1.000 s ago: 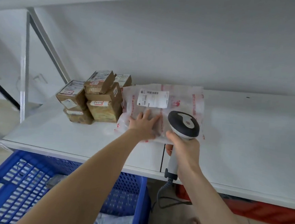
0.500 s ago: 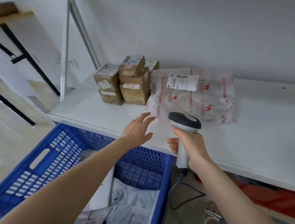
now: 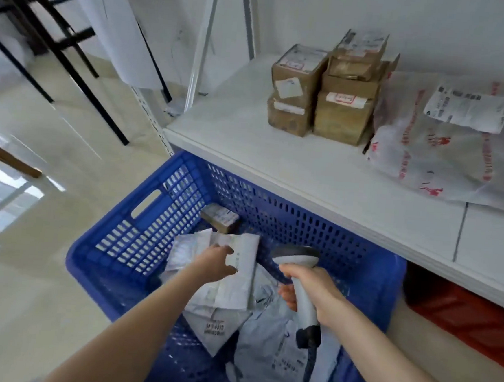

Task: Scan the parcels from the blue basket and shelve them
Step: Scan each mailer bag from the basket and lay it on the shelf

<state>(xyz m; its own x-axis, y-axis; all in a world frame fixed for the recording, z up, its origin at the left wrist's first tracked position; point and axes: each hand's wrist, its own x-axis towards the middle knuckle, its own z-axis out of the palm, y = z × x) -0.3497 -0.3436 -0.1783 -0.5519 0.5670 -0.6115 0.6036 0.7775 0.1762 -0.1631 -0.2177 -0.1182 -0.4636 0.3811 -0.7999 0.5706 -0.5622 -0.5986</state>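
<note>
Shelf front (image 3: 321, 178): bare, free.
Shelf back: cardboard boxes (image 3: 328, 85), plastic bag (image 3: 458, 153) block.
Basket (image 3: 139, 230): top open; shelf edge overhangs far wall.

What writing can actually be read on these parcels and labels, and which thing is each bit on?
"4570", partly legible digits, preceded by blurred characters: on the grey mailer bag in the blue basket.
Red print and logos on the white plastic parcel on the shelf: too blurred to read.
Its white shipping label: too small to read.
Labels on the stacked cardboard boxes: red marks, unreadable.
Label on the small box in the basket: unreadable.
</note>
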